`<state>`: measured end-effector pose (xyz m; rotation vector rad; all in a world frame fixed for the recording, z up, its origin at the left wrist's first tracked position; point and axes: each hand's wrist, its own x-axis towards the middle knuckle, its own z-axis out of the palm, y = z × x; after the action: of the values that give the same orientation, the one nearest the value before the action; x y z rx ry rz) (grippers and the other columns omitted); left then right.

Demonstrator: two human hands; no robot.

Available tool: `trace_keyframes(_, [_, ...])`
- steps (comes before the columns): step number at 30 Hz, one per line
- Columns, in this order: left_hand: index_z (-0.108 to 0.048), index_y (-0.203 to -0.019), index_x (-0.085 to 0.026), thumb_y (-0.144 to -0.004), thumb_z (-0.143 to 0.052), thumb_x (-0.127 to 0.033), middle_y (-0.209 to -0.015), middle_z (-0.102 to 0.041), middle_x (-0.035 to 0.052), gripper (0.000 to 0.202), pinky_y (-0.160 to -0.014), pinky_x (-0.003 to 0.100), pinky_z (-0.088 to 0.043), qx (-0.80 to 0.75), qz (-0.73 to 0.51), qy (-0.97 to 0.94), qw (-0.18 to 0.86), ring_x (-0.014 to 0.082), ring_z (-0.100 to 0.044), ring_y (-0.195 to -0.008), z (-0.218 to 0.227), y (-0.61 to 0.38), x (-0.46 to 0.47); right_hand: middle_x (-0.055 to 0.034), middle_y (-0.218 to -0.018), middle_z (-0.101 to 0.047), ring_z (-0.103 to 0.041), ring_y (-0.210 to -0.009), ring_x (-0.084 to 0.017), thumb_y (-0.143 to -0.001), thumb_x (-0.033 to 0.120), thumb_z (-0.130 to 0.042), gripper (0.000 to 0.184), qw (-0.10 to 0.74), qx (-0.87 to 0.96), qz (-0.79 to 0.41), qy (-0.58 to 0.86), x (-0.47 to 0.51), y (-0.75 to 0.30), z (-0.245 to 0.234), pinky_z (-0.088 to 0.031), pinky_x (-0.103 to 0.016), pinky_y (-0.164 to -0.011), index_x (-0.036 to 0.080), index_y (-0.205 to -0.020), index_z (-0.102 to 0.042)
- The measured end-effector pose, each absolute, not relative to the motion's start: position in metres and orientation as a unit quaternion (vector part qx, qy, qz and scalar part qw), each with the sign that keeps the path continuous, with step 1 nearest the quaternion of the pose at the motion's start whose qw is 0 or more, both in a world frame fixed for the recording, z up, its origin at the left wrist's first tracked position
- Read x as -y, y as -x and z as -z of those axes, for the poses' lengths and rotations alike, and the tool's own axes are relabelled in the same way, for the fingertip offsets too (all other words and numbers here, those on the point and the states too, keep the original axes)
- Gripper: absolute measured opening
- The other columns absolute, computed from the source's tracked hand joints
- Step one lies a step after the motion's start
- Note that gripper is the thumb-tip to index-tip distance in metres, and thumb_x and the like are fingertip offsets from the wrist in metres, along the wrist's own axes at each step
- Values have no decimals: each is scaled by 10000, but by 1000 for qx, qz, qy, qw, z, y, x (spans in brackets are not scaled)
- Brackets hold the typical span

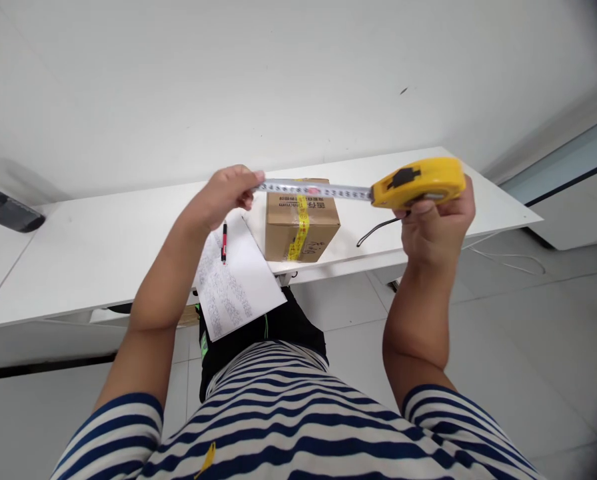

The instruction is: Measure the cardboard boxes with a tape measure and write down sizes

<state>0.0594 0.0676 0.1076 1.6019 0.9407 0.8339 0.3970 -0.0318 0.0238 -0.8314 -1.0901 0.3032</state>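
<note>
My right hand (436, 223) grips a yellow tape measure (421, 183) with a black button; its wrist strap (376, 231) dangles below. The silver blade (343, 192) is drawn out to the left, and my left hand (232, 193) pinches its end between thumb and fingers. Behind the stretched blade, on the white table, stands a closed cardboard box (278, 233) with yellow printed tape and dark lettering. The blade hangs above the box, covering part of its far top edge in this view; whether it touches cannot be told.
Left of the box, a handwritten paper pad (238, 293) juts over the front edge of the table (128, 247), with a red and black pen (224, 243) on it. A dark cylindrical object (11, 208) is at the far left. A white wall (278, 87) rises behind.
</note>
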Motion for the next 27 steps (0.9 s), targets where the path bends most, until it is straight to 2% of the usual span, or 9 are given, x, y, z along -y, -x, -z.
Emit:
trace_keyframes(2, [-554, -689, -204, -889, -762, -419, -688, -564, 8, 360, -643, 307, -471, -433, -349, -647, 521, 95, -508, -593, -102, -49, -88, -10, -944, -671, -619, -739, -171, -647, 656, -909, 541, 759, 483, -166, 403, 22, -413, -18, -486, -305, -511, 357, -1052, -711])
trace_keyframes(4, [-579, -684, -196, -866, -790, -447, -698, -574, 17, 375, -648, 311, -452, -460, -296, -648, 530, 97, -505, -600, -91, -44, -100, 4, -915, -681, -599, -710, -146, -643, 623, -918, 508, 748, 467, -198, 427, 14, -419, -9, -460, -281, -505, 330, -1011, -726])
trace_keyframes(7, [-604, -704, -191, -819, -820, -553, -728, -597, 24, 437, -679, 314, -454, -469, -221, -656, 549, 100, -517, -620, -72, -49, -104, 15, -901, -709, -590, -692, -124, -624, 590, -935, 542, 723, 457, -251, 453, 5, -410, 4, -482, -263, -527, 296, -1039, -746])
trace_keyframes(10, [-596, -736, -196, -796, -805, -637, -762, -610, 27, 492, -694, 313, -453, -461, -212, -656, 559, 109, -533, -641, -61, -64, -97, 21, -901, -719, -588, -689, -118, -615, 590, -939, 608, 711, 459, -280, 453, -2, -393, 12, -502, -256, -539, 291, -1108, -748])
trace_keyframes(15, [-547, -716, -214, -780, -770, -723, -710, -598, 33, 559, -627, 299, -377, -490, -222, -691, 483, 134, -515, -627, -61, -83, -92, 26, -901, -710, -587, -697, -111, -617, 623, -929, 596, 719, 459, -288, 435, -11, -384, 14, -507, -253, -546, 299, -1083, -748])
trace_keyframes(21, [-513, -669, -225, -813, -742, -720, -645, -553, 30, 564, -604, 311, -326, -487, -212, -713, 457, 141, -477, -581, -65, -81, -90, 34, -883, -695, -525, -638, -101, -616, 604, -936, 586, 704, 471, -283, 450, -7, -390, 13, -488, -261, -520, 309, -1089, -755])
trace_keyframes(27, [-529, -669, -219, -830, -739, -697, -655, -575, 35, 546, -610, 314, -322, -484, -218, -718, 450, 138, -485, -586, -68, -82, -86, 35, -870, -688, -518, -632, -99, -625, 596, -932, 582, 700, 473, -283, 453, -5, -391, 13, -481, -256, -522, 309, -1097, -750])
